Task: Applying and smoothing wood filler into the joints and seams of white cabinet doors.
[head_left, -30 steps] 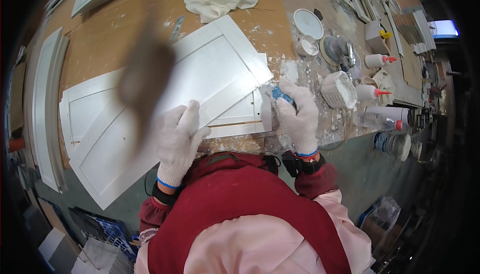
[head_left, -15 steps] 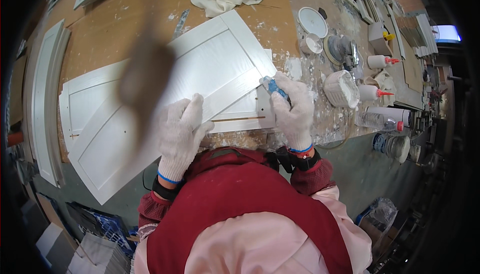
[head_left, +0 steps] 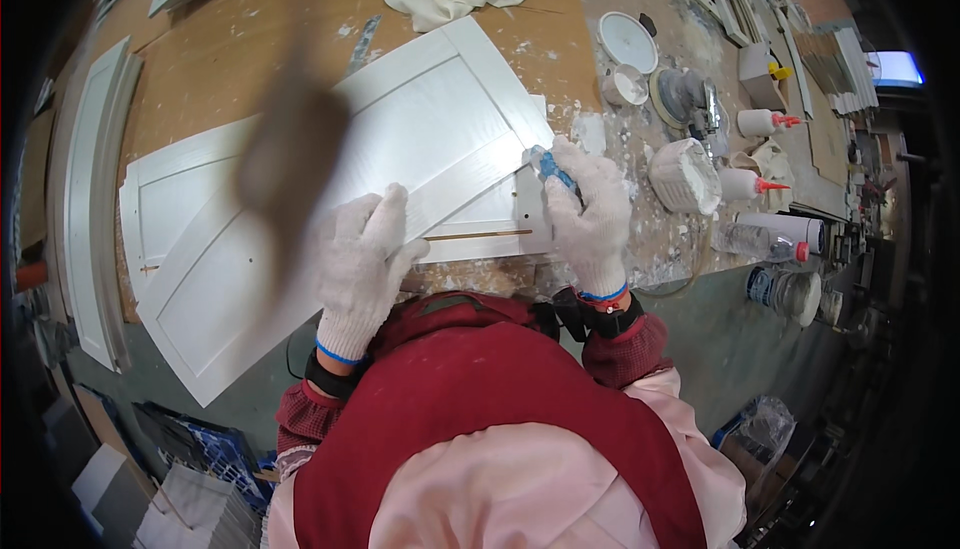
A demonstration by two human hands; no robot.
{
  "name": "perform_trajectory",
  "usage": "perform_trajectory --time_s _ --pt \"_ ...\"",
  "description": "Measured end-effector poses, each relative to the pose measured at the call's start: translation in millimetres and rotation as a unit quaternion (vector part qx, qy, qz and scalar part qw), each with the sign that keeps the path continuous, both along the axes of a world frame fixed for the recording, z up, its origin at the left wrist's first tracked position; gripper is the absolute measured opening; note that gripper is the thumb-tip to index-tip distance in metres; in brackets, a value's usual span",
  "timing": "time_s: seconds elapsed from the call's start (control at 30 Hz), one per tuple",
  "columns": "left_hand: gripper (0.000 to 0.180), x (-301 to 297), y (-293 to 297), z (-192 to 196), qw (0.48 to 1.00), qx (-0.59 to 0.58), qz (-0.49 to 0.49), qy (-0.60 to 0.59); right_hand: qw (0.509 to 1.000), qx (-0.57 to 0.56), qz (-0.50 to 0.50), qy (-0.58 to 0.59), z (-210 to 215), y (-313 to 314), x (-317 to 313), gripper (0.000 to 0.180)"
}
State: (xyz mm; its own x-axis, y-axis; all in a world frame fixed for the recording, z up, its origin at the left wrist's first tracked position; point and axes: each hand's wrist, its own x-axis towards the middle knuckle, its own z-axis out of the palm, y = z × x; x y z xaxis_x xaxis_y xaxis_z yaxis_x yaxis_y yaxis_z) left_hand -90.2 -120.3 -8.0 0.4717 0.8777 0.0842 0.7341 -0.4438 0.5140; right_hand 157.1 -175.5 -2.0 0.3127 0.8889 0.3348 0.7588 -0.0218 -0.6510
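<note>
A smooth white framed panel [head_left: 430,119] lies aslant on another, its near corner overhanging the brown paint-flecked worktop's [head_left: 555,44] front edge. The knit-gloved left hand [head_left: 360,264] rests there, thumb apart; whether it grips, I cannot tell. The right hand [head_left: 590,204] pinches a small rumpled blue piece [head_left: 553,169], now nearer the panel's right corner than a second ago.

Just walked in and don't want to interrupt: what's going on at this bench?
A gloved person is at a spattered bench. The left hand lies on the upper white panel, which slants across a second white panel. The right hand holds a small blue object at the upper panel's right corner; whether they touch is unclear.
</note>
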Motion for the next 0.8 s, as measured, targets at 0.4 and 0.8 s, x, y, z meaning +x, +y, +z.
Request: perform_trajectory --time_s 0.4,0.8 --pt "0.062 0.6 0.1 -0.8 1.0 0.007 -0.001 -0.004 0.999 0.001 -0.003 -0.044 0.9 0.5 -4.0 0.038" --pt "0.062 1.1 1.6 -0.6 1.0 0.009 -0.005 -0.015 1.0 -0.011 0.0 -0.026 0.7 1.7 -2.6 0.04"
